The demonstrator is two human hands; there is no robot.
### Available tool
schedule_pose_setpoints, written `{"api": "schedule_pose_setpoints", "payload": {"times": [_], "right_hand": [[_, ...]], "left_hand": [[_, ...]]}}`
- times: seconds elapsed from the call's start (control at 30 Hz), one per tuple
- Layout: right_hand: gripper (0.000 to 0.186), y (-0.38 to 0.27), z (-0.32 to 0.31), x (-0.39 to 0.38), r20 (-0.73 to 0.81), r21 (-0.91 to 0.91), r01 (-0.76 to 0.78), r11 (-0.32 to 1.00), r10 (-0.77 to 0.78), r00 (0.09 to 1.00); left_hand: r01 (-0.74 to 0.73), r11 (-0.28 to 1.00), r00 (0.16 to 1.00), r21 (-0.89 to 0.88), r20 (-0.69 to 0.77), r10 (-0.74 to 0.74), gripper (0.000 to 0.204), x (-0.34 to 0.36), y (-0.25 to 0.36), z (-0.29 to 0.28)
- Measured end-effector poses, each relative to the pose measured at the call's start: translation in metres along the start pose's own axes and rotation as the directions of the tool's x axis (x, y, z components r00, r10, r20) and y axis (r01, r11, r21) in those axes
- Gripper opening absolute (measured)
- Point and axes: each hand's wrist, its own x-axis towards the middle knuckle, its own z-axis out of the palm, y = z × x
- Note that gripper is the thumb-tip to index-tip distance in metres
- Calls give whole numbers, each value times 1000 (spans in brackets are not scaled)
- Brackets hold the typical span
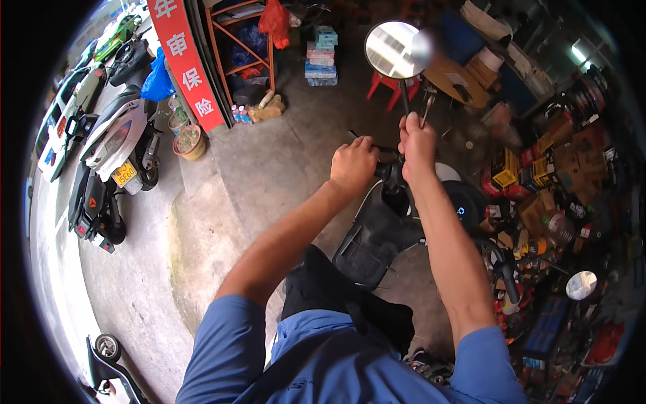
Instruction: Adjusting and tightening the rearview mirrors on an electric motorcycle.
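In front of me stands a scooter, its dark front panel [377, 239] below my arms. My left hand [354, 163] is closed around the end of its handlebar, by a black lever [352, 135]. My right hand [418, 145] is closed, with a slim metal wrench [427, 110] sticking up out of the fist. Beside that fist rises the black stem [405, 95] of a round mirror [390, 50]; whether the fingers also touch the stem I cannot tell. A lit display [461, 211] shows beside my right forearm. The scooter's other round mirror [581, 285] is at the right.
Boxes and loose parts [538, 165] crowd the right side. A red stool [393, 91] and wooden table [457, 81] stand ahead. Stacked packs [321, 60] and an orange rack [241, 67] are at the back. To the left are a potted plant [189, 143] and parked scooters [114, 155].
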Motion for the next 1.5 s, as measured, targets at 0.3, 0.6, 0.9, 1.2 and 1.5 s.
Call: {"api": "schedule_pose_setpoints", "payload": {"times": [0.3, 0.6, 0.9, 1.2, 1.5], "right_hand": [[29, 4, -7, -16, 37, 12, 53, 999, -54, 998], [29, 6, -2, -6, -13, -33, 80, 996, -81, 997], [29, 1, -6, -3, 34, -9, 88, 996, -88, 996], [31, 1, -10, 1, 81, -5, 23, 1000, -23, 996], [32, -2, -31, 12, 346, -41, 109, 993, -88, 934]], "left_hand": [[-18, 1000, 995, 14, -102, 19, 27, -5, 4, -6], [5, 1000, 998, -14, 58, -4, 27, 1, 2, -4], [-9, 1000, 997, 22, -80, 11, 25, 0, 6, 0], [-24, 999, 1000, -32, -4, 24, 22, 0, 2, 1], [-97, 993, 994, -63, -56, 93, 28, 2, 0, -8]]}}
